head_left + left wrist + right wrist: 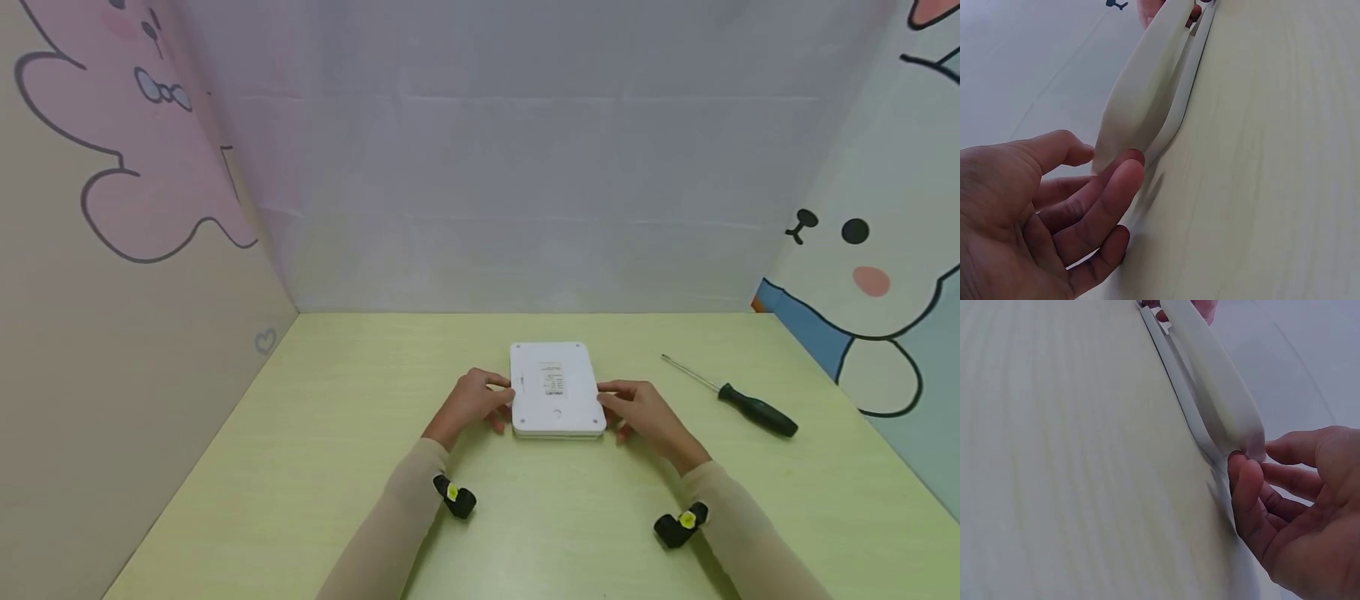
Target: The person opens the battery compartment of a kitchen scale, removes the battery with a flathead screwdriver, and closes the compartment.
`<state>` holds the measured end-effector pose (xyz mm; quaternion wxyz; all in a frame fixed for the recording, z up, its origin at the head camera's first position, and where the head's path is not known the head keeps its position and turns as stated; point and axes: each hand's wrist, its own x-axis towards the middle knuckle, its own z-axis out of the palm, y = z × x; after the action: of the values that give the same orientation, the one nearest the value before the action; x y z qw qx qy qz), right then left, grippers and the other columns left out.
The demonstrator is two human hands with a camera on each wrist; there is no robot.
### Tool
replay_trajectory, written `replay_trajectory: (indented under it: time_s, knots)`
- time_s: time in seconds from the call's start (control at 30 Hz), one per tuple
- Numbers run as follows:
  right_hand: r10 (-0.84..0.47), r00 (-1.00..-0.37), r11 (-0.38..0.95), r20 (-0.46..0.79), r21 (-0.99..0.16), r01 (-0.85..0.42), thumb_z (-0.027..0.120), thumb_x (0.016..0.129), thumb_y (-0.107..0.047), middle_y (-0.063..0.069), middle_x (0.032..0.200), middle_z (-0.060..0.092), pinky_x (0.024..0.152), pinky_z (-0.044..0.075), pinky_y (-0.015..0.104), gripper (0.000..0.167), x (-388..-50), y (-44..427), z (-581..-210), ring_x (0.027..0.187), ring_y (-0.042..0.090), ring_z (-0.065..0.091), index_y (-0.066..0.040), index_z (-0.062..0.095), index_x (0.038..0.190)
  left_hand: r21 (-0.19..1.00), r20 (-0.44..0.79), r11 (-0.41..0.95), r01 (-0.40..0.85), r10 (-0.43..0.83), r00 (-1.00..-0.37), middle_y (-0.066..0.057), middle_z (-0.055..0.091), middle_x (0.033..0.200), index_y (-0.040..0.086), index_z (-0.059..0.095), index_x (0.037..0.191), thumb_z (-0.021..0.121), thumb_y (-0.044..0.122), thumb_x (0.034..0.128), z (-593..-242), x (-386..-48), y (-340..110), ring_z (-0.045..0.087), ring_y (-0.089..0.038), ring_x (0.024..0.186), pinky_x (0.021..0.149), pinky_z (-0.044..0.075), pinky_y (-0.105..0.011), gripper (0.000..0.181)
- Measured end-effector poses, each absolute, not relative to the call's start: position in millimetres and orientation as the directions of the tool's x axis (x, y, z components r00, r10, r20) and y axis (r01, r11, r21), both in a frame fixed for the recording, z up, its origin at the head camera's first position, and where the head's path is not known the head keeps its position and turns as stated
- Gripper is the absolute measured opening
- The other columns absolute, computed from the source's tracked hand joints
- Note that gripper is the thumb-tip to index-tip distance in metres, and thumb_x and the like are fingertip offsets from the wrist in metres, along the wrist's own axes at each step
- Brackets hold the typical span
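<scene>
My left hand (pixel 472 402) and right hand (pixel 645 412) each pinched one side of a single white case (pixel 557 402), flat, round-cornered, one label (pixel 552 378) on top, gaping along its near edge, on one table (pixel 240 500); one screwdriver (pixel 730 396) lay rightward.

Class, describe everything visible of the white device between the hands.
The white device is a flat, rounded-cornered rectangle that looks like plastic. Its upper face bears a printed label and small round marks near its corners. The wrist views show a gap between upper and lower parts. It rests on the table, left hand and right hand holding opposite sides.
</scene>
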<state>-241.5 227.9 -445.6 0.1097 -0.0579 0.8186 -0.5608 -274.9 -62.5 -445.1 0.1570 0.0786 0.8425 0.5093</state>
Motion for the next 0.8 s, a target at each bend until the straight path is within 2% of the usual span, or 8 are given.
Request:
replay_trajectory:
  time_s: [0.17, 0.3, 0.4, 0.5, 0.63, 0.8]
  knots:
    - [-0.183, -0.970, 0.449, -0.158, -0.891, 0.060, 0.055, 0.100, -0.021, 0.007, 0.082, 0.067, 0.052, 0.055, 0.032, 0.046, -236, 227, -439, 0.071, 0.015, 0.062, 0.008, 0.050, 0.136, 0.862, -0.193, 0.506, -0.026, 0.280, -0.940, -0.008, 0.074, 0.072, 0.003, 0.065, 0.124, 0.061, 0.022, 0.0951, -442, -280, -66, 0.067, -0.017, 0.049, 0.079, 0.056, -0.029, 0.034]
    - [-0.108, -0.985, 0.521, -0.137, -0.851, 0.061, 0.055, 0.099, -0.021, 0.012, 0.085, 0.070, 0.052, 0.054, 0.032, 0.040, -225, 224, -435, 0.071, 0.016, 0.063, 0.007, 0.055, 0.128, 0.837, -0.120, 0.548, 0.000, 0.185, -0.975, -0.004, 0.074, 0.073, 0.005, 0.069, 0.117, 0.059, 0.019, 0.0970, -440, -294, -68, 0.065, -0.015, 0.049, 0.069, 0.056, -0.027, 0.026]
    - [-0.063, -0.993, 0.544, -0.103, -0.838, 0.053, 0.057, 0.097, -0.018, 0.013, 0.083, 0.070, 0.049, 0.053, 0.032, 0.035, -212, 222, -432, 0.068, 0.016, 0.063, 0.006, 0.057, 0.122, 0.800, -0.012, 0.596, 0.064, 0.122, -0.992, -0.003, 0.074, 0.080, 0.007, 0.073, 0.110, 0.060, 0.018, 0.0976, -439, -310, -65, 0.066, -0.017, 0.058, 0.063, 0.055, -0.029, 0.021]
    - [-0.024, -0.996, 0.552, -0.086, -0.832, 0.058, 0.059, 0.094, -0.017, 0.010, 0.080, 0.069, 0.046, 0.053, 0.031, 0.031, -199, 218, -431, 0.064, 0.016, 0.061, 0.003, 0.058, 0.117, 0.760, 0.086, 0.635, 0.136, 0.108, -0.990, -0.004, 0.074, 0.099, 0.010, 0.075, 0.108, 0.060, 0.019, 0.0982, -440, -324, -58, 0.069, -0.020, 0.084, 0.074, 0.056, -0.034, 0.021]
    - [0.008, -0.998, 0.547, -0.064, -0.835, 0.058, 0.061, 0.091, -0.014, 0.008, 0.077, 0.068, 0.044, 0.051, 0.030, 0.026, -186, 210, -430, 0.058, 0.016, 0.059, 0.001, 0.057, 0.112, 0.750, 0.120, 0.638, 0.175, 0.129, -0.984, -0.005, 0.067, 0.123, 0.011, 0.072, 0.117, 0.057, 0.020, 0.1000, -444, -339, -46, 0.062, -0.025, 0.114, 0.094, 0.052, -0.040, 0.024]
    - [0.012, -0.999, 0.540, -0.031, -0.841, 0.033, 0.060, 0.089, -0.008, 0.007, 0.075, 0.067, 0.043, 0.050, 0.029, 0.017, -180, 198, -432, 0.054, 0.016, 0.057, -0.002, 0.059, 0.104, 0.750, 0.084, 0.639, 0.172, 0.166, -0.982, -0.006, 0.064, 0.129, 0.011, 0.071, 0.119, 0.054, 0.017, 0.1011, -442, -349, -33, 0.061, -0.025, 0.117, 0.095, 0.052, -0.039, 0.025]
